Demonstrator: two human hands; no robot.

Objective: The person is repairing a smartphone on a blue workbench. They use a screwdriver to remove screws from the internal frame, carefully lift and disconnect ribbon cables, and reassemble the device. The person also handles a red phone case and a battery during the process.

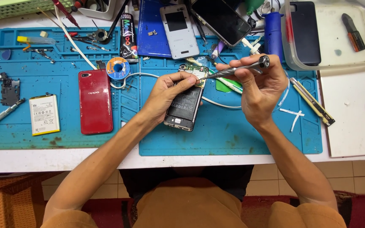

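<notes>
An opened black phone [185,103] with its back cover off lies on the blue work mat [233,135], its battery and green circuit board exposed. My left hand [164,93] rests on the phone's left edge, with the fingertips at the board near the top. My right hand [260,86] grips a slim metal screwdriver [241,69], held slanted with its tip pointing down at the board at the phone's top.
A red phone [94,101], a loose white battery [44,114] and a solder spool [118,66] lie on the left mat. A white phone back [179,30], a dark phone [220,19], a glue tube [128,36], a yellow utility knife [313,101] and a clear plastic tub [330,33] sit around.
</notes>
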